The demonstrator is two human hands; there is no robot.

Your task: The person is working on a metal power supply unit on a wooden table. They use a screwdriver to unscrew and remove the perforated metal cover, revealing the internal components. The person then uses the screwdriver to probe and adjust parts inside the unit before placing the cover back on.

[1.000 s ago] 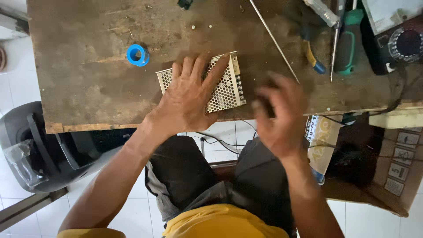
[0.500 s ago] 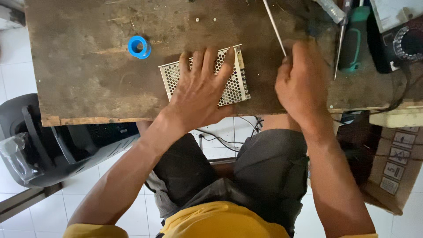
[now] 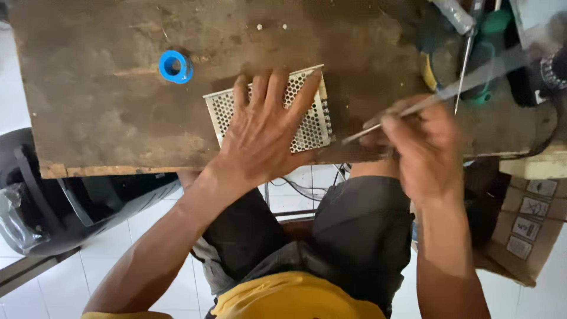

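Observation:
My left hand (image 3: 266, 127) lies flat, fingers spread, on a perforated metal box (image 3: 312, 121) near the front edge of a worn wooden bench (image 3: 106, 112). My right hand (image 3: 422, 145) is just to the right of the box and grips a long thin metal rod (image 3: 449, 91). The rod slants up to the right, and its lower tip points at the box's right side. The far end of the rod is blurred.
A blue tape roll (image 3: 175, 66) lies left of the box. Green-handled tools (image 3: 487, 53) and a dark meter (image 3: 549, 71) crowd the bench's right end. A cardboard box (image 3: 522, 236) stands at lower right, a black appliance (image 3: 35, 201) on the floor at left.
My right hand went up to the thin rod on the bench, took hold of it, and brought it down toward the box's right side. My left hand stayed on the box.

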